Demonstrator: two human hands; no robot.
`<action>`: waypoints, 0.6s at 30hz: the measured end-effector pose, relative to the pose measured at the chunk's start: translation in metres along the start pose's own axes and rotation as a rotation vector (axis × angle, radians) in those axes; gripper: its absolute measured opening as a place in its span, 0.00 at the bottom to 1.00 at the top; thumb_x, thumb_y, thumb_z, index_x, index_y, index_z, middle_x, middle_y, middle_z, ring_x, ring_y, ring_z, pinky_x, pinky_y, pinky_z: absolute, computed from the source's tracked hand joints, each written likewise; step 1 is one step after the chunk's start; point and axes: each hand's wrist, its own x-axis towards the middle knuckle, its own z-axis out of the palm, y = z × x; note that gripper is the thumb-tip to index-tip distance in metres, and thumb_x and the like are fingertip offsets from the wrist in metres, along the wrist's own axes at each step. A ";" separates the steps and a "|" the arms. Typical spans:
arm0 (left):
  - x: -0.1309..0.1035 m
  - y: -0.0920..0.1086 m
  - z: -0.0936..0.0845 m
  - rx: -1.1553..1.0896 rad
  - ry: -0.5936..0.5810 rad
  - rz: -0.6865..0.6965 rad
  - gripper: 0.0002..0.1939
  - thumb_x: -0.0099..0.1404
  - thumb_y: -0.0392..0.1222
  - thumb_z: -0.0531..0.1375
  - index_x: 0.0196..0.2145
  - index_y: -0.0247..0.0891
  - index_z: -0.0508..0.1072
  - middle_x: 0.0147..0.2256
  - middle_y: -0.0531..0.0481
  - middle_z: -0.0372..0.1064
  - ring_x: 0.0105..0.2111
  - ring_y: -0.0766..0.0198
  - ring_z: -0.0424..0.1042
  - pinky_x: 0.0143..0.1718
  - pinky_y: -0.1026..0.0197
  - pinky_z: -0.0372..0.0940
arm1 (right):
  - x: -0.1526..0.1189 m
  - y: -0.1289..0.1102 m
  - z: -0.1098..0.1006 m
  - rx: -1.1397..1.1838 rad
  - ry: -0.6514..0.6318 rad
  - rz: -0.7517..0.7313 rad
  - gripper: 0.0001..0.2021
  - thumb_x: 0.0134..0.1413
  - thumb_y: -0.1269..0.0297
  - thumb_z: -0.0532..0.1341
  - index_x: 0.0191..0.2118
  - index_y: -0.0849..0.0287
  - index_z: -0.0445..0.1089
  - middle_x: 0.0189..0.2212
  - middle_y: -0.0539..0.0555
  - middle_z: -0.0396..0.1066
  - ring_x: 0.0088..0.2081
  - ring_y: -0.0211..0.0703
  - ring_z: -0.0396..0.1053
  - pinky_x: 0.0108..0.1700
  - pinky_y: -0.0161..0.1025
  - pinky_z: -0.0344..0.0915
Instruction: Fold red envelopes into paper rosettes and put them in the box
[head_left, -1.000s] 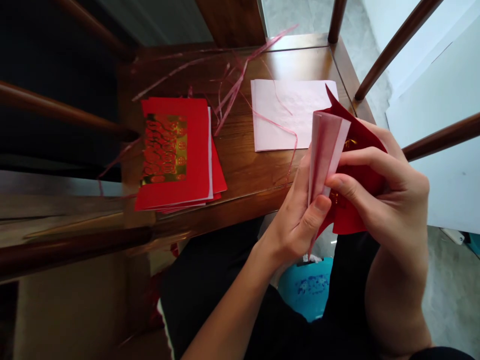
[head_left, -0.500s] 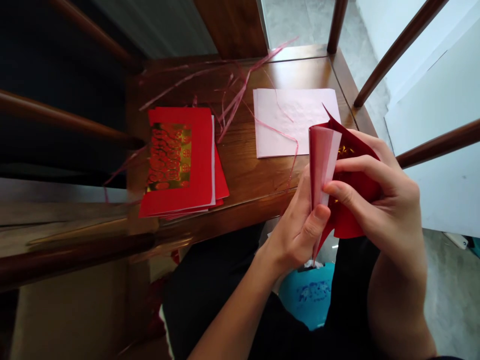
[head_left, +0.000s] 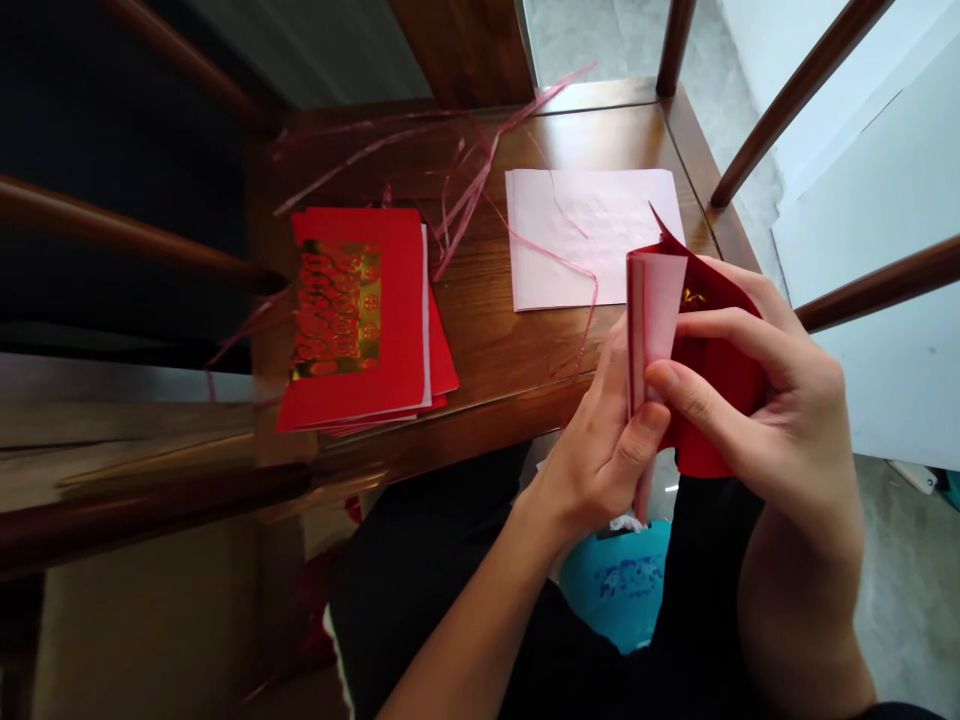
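A folded bundle of red paper sheets, with pale pink undersides and a bit of gold print, is held upright between my hands. My left hand grips its lower left side, thumb in front and fingers behind. My right hand pinches the pink flap between thumb and index finger, while its other fingers lie behind the red sheet on the right. To the left lies a stack of red paper sheets with a gold printed panel. White paper sheets lie just beyond my hands.
Loose pink plastic string trails over the wooden seat and across the white sheets. Dark wooden spindles rise at both sides. Below my hands, between dark-clothed legs, is a blue container with a blue print.
The pink flap has folded over further and now faces me more flatly. The red corner below my left hand is drawn up out of sight. Both hands have shifted slightly right.
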 end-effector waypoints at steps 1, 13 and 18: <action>0.000 0.000 0.000 0.001 0.001 -0.001 0.32 0.80 0.63 0.47 0.73 0.48 0.60 0.73 0.43 0.58 0.73 0.40 0.59 0.77 0.34 0.51 | 0.000 0.000 0.000 -0.004 0.005 0.002 0.08 0.57 0.56 0.76 0.42 0.46 0.81 0.61 0.53 0.74 0.65 0.60 0.72 0.68 0.61 0.71; 0.003 0.003 0.001 0.066 0.008 -0.052 0.35 0.80 0.64 0.46 0.76 0.47 0.53 0.75 0.43 0.54 0.77 0.44 0.50 0.78 0.37 0.50 | 0.000 0.000 0.001 -0.020 -0.011 0.022 0.04 0.59 0.61 0.74 0.40 0.47 0.81 0.62 0.53 0.74 0.64 0.58 0.73 0.67 0.59 0.71; 0.003 0.005 0.002 0.089 0.012 -0.088 0.36 0.79 0.66 0.45 0.76 0.47 0.52 0.75 0.43 0.55 0.77 0.45 0.51 0.78 0.40 0.52 | 0.000 0.001 0.001 -0.038 -0.021 0.029 0.03 0.60 0.61 0.73 0.40 0.46 0.81 0.62 0.52 0.74 0.65 0.56 0.72 0.68 0.57 0.71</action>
